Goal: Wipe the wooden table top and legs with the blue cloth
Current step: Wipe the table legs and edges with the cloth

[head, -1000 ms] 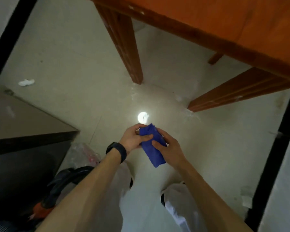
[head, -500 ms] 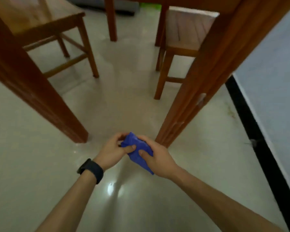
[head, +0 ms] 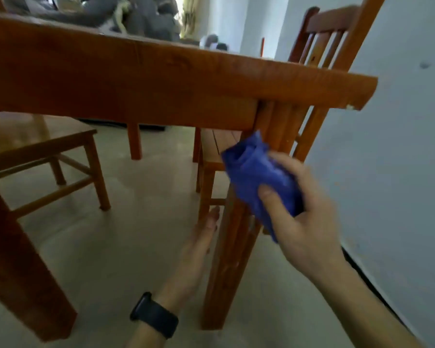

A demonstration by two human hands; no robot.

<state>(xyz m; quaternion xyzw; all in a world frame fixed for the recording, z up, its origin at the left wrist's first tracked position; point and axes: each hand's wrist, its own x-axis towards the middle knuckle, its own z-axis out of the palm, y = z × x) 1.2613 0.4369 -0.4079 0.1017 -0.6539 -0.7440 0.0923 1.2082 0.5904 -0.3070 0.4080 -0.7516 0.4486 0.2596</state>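
The wooden table (head: 146, 79) fills the upper half of the view, seen from low down at its edge. Its near right leg (head: 226, 272) runs down the middle right. My right hand (head: 304, 217) grips the bunched blue cloth (head: 256, 177) and holds it against the upper part of that leg, just under the table's apron. My left hand (head: 199, 249), fingers straight, lies flat along the left side of the same leg lower down. A black watch (head: 153, 317) is on my left wrist.
Another table leg (head: 23, 280) stands at the lower left. One wooden chair (head: 48, 151) sits under the table at the left, and a second chair (head: 322, 38) stands behind the right leg. A pale wall (head: 392, 172) is close on the right. Grey clutter lies on the table's far side.
The view has risen from the floor to the table's edge. My left hand has let go of the cloth and lies on the leg. My right hand alone has carried the cloth up the leg.
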